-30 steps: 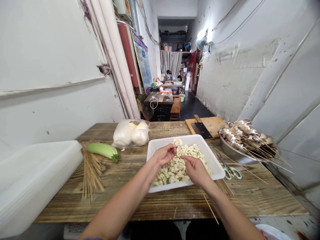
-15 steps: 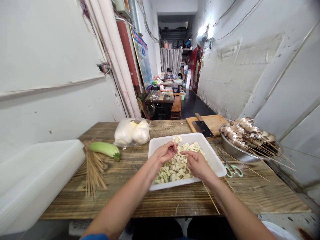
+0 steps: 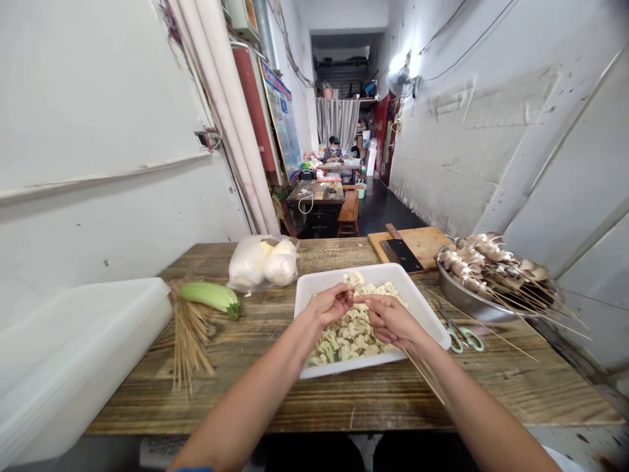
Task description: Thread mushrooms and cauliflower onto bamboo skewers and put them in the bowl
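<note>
Over the white tray [image 3: 439,326], my left hand [image 3: 330,305] is closed, pinching a cauliflower floret [image 3: 354,278] at its fingertips. My right hand [image 3: 390,319] is wrapped round a thin wooden skewer [image 3: 423,375], whose long end slants out below the palm toward me. The index finger of that hand points at the left fingertips, almost touching them. The skewer's tip is hidden among the fingers. Beneath both hands, many cut cauliflower pieces [image 3: 352,335] fill the tray.
On the right are scissors [image 3: 457,331] with green handles, a metal bowl [image 3: 459,294] of skewered mushrooms [image 3: 472,262], and a cleaver [image 3: 403,254] on a cutting board [image 3: 426,244]. Leftward lie a bagged white vegetable [image 3: 263,262], a green squash [image 3: 209,296], skewers [image 3: 189,347] and white containers [image 3: 98,354].
My hands have come closer together, with the right fingertip now near the left fingers. The floret sits slightly lower. The whole view has shifted a little.
</note>
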`<act>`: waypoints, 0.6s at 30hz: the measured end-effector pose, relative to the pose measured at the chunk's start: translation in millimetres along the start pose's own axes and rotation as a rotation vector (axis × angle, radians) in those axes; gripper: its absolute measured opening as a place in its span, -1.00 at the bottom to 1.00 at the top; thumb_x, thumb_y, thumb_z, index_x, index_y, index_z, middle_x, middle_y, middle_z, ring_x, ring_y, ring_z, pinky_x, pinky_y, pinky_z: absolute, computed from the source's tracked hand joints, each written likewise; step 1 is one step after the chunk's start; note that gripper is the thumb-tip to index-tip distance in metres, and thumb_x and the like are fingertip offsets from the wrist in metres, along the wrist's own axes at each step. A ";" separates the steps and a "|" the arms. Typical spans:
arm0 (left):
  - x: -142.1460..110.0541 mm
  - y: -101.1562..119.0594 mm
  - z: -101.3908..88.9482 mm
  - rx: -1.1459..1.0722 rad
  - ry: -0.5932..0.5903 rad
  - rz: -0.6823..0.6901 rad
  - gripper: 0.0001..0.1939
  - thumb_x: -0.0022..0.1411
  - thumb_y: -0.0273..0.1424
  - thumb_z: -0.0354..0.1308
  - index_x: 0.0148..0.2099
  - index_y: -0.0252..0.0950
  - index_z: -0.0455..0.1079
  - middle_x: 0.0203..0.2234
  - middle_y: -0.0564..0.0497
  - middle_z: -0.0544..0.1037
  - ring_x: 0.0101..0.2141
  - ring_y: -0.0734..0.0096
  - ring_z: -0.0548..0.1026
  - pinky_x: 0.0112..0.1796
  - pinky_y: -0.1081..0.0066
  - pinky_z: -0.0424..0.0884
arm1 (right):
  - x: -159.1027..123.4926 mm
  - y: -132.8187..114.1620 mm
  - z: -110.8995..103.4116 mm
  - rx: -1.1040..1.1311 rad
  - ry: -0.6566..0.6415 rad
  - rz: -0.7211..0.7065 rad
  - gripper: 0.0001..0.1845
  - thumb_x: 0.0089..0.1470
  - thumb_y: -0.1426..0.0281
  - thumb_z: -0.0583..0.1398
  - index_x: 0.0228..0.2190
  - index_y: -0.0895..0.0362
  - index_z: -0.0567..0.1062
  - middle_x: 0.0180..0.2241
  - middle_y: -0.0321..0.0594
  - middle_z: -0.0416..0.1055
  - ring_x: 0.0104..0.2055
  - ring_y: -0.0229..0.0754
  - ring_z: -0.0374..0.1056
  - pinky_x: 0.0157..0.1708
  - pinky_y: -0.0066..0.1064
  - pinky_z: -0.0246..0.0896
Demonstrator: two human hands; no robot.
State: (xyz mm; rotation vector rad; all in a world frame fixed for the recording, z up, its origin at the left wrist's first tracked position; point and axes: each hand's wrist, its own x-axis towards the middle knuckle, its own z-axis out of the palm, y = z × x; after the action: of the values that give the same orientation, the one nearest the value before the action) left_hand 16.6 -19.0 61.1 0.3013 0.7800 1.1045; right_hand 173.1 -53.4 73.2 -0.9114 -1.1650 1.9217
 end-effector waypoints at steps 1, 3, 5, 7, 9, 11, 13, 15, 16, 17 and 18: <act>-0.3 0.1 -0.2 -0.002 0.004 0.004 -0.79 0.14 -0.69 -0.02 -0.50 -0.44 0.32 -0.66 0.01 0.41 -0.61 0.62 0.38 -0.47 0.60 0.41 | 0.0 -0.3 0.2 -0.008 0.003 -0.001 -0.51 -0.01 0.25 0.14 -0.06 0.25 0.36 -0.85 -0.61 0.01 -0.89 -0.49 -0.27 -0.89 -0.63 -0.32; -1.5 0.4 -0.5 -0.007 0.023 0.007 -0.86 0.14 -0.64 0.04 -0.45 -0.46 0.35 -0.62 -0.02 0.44 -0.57 0.58 0.42 -0.44 0.56 0.43 | -0.6 -0.9 -0.5 -0.016 0.005 -0.006 -0.50 -0.03 0.25 0.16 -0.06 0.25 0.36 -0.85 -0.61 0.02 -0.89 -0.49 -0.25 -0.89 -0.64 -0.31; -2.7 0.4 -1.0 0.000 0.032 0.024 -0.93 0.13 -0.60 0.09 -0.40 -0.46 0.36 -0.58 -0.05 0.46 -0.53 0.53 0.45 -0.41 0.51 0.45 | -1.5 -1.6 -2.4 -0.026 0.016 -0.013 -0.50 -0.03 0.26 0.16 -0.06 0.25 0.36 -0.85 -0.61 0.02 -0.89 -0.49 -0.24 -0.89 -0.64 -0.32; -3.6 -0.5 -1.8 0.036 0.032 0.072 -0.97 0.10 -0.59 0.13 -0.39 -0.46 0.37 -0.59 -0.04 0.46 -0.53 0.52 0.45 -0.40 0.48 0.45 | -2.7 -2.1 -4.5 -0.040 0.026 -0.013 -0.50 -0.03 0.25 0.15 -0.06 0.25 0.35 -0.85 -0.61 0.03 -0.89 -0.49 -0.25 -0.90 -0.64 -0.33; -4.2 -1.8 -2.3 0.095 0.036 0.155 -0.95 0.04 -0.60 0.19 -0.37 -0.45 0.38 -0.59 -0.01 0.45 -0.54 0.52 0.45 -0.41 0.45 0.44 | -4.1 -2.5 -6.2 -0.053 0.022 -0.012 -0.49 -0.03 0.24 0.15 -0.06 0.25 0.35 -0.84 -0.61 0.03 -0.89 -0.49 -0.26 -0.90 -0.63 -0.34; -4.5 -3.2 -2.2 0.153 0.033 0.235 -0.84 -0.04 -0.59 0.26 -0.34 -0.43 0.39 -0.57 0.00 0.46 -0.52 0.50 0.45 -0.40 0.43 0.44 | -5.7 -3.1 -7.2 -0.067 0.004 -0.007 -0.47 -0.04 0.23 0.16 -0.05 0.24 0.34 -0.84 -0.61 0.04 -0.89 -0.49 -0.25 -0.89 -0.63 -0.35; -4.7 -4.5 -1.3 0.192 0.033 0.307 -0.77 -0.13 -0.56 0.33 -0.34 -0.41 0.41 -0.53 -0.01 0.48 -0.50 0.50 0.45 -0.39 0.42 0.43 | -7.2 -3.7 -7.4 -0.077 -0.013 0.001 -0.46 -0.05 0.22 0.16 -0.04 0.25 0.33 -0.85 -0.61 0.03 -0.89 -0.49 -0.26 -0.89 -0.63 -0.36; -4.6 -5.8 -0.2 0.216 0.055 0.369 -0.76 -0.18 -0.52 0.36 -0.39 -0.43 0.42 -0.53 -0.01 0.48 -0.51 0.51 0.44 -0.39 0.43 0.42 | -8.1 -4.0 -6.7 -0.090 -0.018 0.010 -0.43 -0.05 0.22 0.16 -0.03 0.25 0.32 -0.85 -0.62 0.02 -0.89 -0.49 -0.27 -0.89 -0.62 -0.37; -4.6 -6.5 0.5 0.220 0.072 0.399 -0.77 -0.20 -0.51 0.37 -0.42 -0.43 0.42 -0.53 -0.01 0.48 -0.51 0.52 0.44 -0.40 0.44 0.41 | -8.3 -3.9 -6.0 -0.103 -0.016 0.015 -0.42 -0.06 0.21 0.16 -0.02 0.26 0.32 -0.85 -0.62 0.02 -0.88 -0.49 -0.27 -0.89 -0.62 -0.37; -4.6 -7.1 1.1 0.219 0.086 0.423 -0.77 -0.21 -0.50 0.37 -0.44 -0.44 0.42 -0.53 -0.01 0.48 -0.51 0.53 0.43 -0.39 0.45 0.41 | -8.2 -3.5 -5.0 -0.121 -0.010 0.016 -0.42 -0.05 0.21 0.15 -0.01 0.26 0.31 -0.84 -0.62 0.03 -0.88 -0.49 -0.28 -0.89 -0.62 -0.37; -4.7 -7.6 1.7 0.212 0.095 0.437 -0.77 -0.23 -0.50 0.38 -0.45 -0.44 0.43 -0.53 -0.01 0.49 -0.51 0.53 0.43 -0.39 0.44 0.41 | -7.9 -2.9 -3.9 -0.147 0.002 0.013 -0.41 -0.05 0.21 0.15 -0.01 0.27 0.31 -0.84 -0.62 0.03 -0.88 -0.49 -0.29 -0.89 -0.62 -0.37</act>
State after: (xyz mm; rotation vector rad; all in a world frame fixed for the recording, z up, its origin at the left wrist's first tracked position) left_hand 21.9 -26.3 59.8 0.6226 0.9443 1.4553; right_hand 180.9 -57.4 76.2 -1.0000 -1.3158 1.8641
